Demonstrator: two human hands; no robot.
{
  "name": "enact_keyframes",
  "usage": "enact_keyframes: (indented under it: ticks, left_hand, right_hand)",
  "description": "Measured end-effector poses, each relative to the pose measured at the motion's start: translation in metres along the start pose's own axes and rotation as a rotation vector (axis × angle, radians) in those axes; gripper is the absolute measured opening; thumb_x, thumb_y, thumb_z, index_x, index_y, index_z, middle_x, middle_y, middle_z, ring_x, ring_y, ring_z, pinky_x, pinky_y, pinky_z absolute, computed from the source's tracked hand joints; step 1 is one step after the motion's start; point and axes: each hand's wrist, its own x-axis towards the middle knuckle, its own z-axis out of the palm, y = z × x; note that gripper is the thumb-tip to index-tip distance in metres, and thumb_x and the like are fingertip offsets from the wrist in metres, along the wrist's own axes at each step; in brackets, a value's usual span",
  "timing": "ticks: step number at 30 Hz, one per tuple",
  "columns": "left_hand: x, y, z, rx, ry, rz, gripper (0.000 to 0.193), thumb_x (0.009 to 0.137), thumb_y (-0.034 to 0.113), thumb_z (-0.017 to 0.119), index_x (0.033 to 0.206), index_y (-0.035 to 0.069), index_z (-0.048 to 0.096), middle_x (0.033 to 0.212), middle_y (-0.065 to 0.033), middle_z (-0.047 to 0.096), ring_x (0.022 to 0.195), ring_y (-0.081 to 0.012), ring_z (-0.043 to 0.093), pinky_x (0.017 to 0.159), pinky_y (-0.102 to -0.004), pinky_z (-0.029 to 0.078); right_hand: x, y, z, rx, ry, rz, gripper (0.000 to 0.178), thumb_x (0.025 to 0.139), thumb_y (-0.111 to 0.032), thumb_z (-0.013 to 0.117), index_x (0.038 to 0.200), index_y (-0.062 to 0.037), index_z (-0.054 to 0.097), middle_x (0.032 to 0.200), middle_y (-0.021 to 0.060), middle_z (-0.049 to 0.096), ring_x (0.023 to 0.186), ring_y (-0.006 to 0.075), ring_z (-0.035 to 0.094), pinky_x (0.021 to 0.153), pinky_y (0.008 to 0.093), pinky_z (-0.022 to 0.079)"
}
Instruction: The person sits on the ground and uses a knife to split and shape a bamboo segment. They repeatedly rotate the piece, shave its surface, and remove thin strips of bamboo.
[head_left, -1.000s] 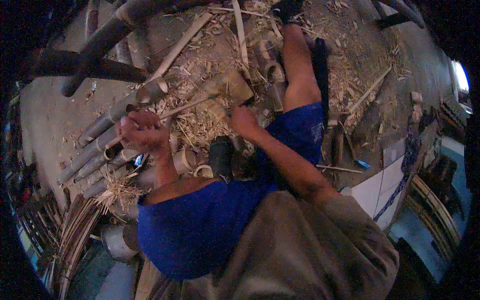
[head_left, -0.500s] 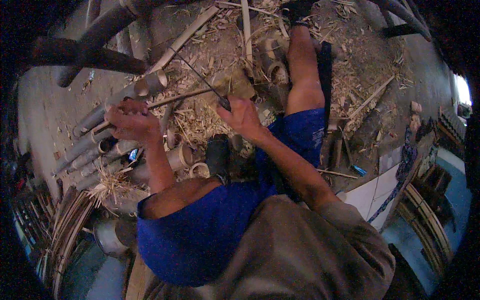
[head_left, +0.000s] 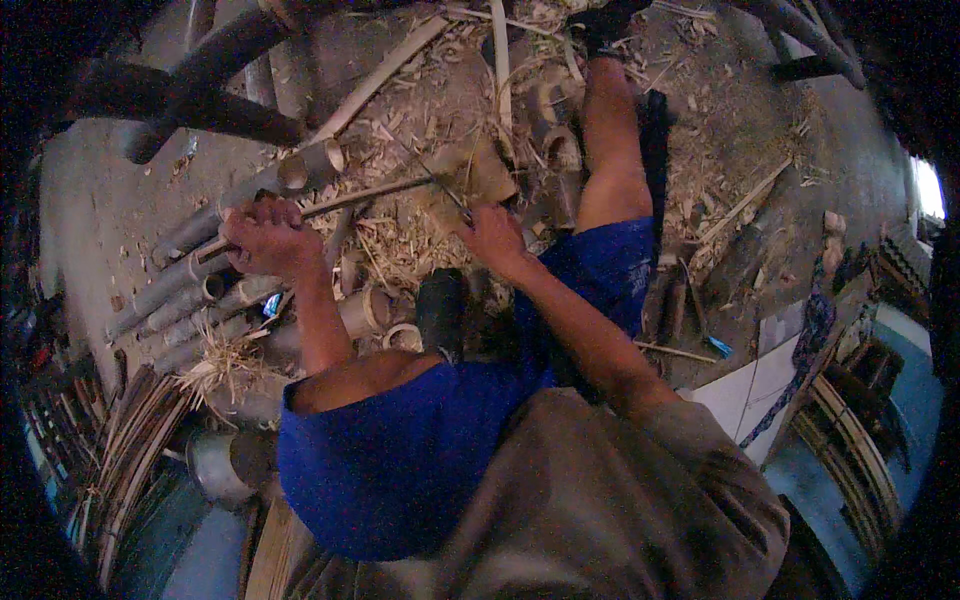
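Observation:
My left hand (head_left: 268,238) is closed around a thin bamboo stick (head_left: 365,192), whose far end reaches right to a pale wooden block (head_left: 484,178) on the ground. In my right hand (head_left: 497,242) is a knife with a long, narrow, dark blade (head_left: 418,163). The blade slants up and left, crossing the stick close to its far end; whether it touches the stick I cannot tell. My fingers hide most of the knife's handle. Bamboo shavings (head_left: 400,215) lie around and beneath the stick.
Several thick bamboo tubes (head_left: 180,298) lie at the left, beside a curly bundle of shavings (head_left: 232,365). More cut tubes (head_left: 560,150) stand beyond the block. Long flat strips (head_left: 385,78) lie farther off. Dark poles (head_left: 200,100) cross the upper left. White tiles (head_left: 745,390) are at the right.
My right hand has drawn the knife slightly right and toward me, so less blade reaches past the stick. My left hand keeps its grip on the stick.

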Motion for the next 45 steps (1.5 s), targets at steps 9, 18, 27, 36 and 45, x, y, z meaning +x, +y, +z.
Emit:
enact_keyframes:
  ticks: [9, 18, 27, 36, 45]
  left_hand:
    - [-0.039, 0.000, 0.009, 0.116, -0.380, 0.222, 0.034, 0.088, 0.036, 0.049, 0.067, 0.013, 0.035, 0.054, -0.0039, 0.036, 0.047, -0.0150, 0.035, 0.045, -0.0318, 0.036]
    - [-0.045, -0.004, -0.001, 0.060, -0.348, 0.198, 0.040, 0.088, 0.043, 0.049, 0.067, 0.013, 0.034, 0.053, -0.0044, 0.034, 0.048, -0.0154, 0.036, 0.045, -0.0320, 0.037]
    - [-0.051, -0.010, 0.007, 0.191, -0.254, 0.300, 0.041, 0.090, 0.041, 0.046, 0.064, 0.012, 0.033, 0.054, -0.0034, 0.032, 0.047, -0.0155, 0.034, 0.044, -0.0307, 0.033]
    - [-0.046, 0.004, 0.023, 0.300, -0.261, 0.332, 0.043, 0.093, 0.038, 0.040, 0.061, 0.011, 0.031, 0.053, -0.0027, 0.032, 0.047, -0.0150, 0.035, 0.046, -0.0308, 0.034]
    - [-0.040, -0.016, 0.023, 0.230, -0.399, 0.317, 0.044, 0.094, 0.046, 0.044, 0.068, 0.011, 0.036, 0.056, -0.0020, 0.036, 0.049, -0.0137, 0.037, 0.046, -0.0294, 0.034]
  right_hand:
    - [0.000, 0.049, 0.023, -0.111, 0.017, 0.073, 0.047, 0.087, -0.038, 0.065, 0.112, 0.0007, 0.060, 0.088, 0.0282, 0.068, 0.086, 0.0466, 0.065, 0.078, 0.0555, 0.052]
    - [-0.016, 0.026, -0.002, 0.034, 0.074, -0.019, 0.051, 0.086, -0.038, 0.065, 0.118, 0.0006, 0.059, 0.087, 0.0295, 0.065, 0.084, 0.0445, 0.064, 0.074, 0.0542, 0.051]
    - [-0.019, -0.013, -0.022, 0.194, 0.123, -0.154, 0.039, 0.086, -0.031, 0.069, 0.103, 0.0018, 0.059, 0.084, 0.0255, 0.066, 0.077, 0.0441, 0.064, 0.069, 0.0519, 0.051]
    - [-0.007, -0.009, 0.000, -0.069, -0.028, -0.134, 0.045, 0.090, -0.042, 0.064, 0.103, 0.0016, 0.058, 0.087, 0.0263, 0.066, 0.080, 0.0453, 0.064, 0.071, 0.0524, 0.052]
    - [-0.017, -0.011, -0.023, -0.083, -0.125, 0.037, 0.050, 0.090, -0.046, 0.060, 0.108, 0.0001, 0.061, 0.087, 0.0264, 0.067, 0.082, 0.0450, 0.066, 0.076, 0.0544, 0.053]
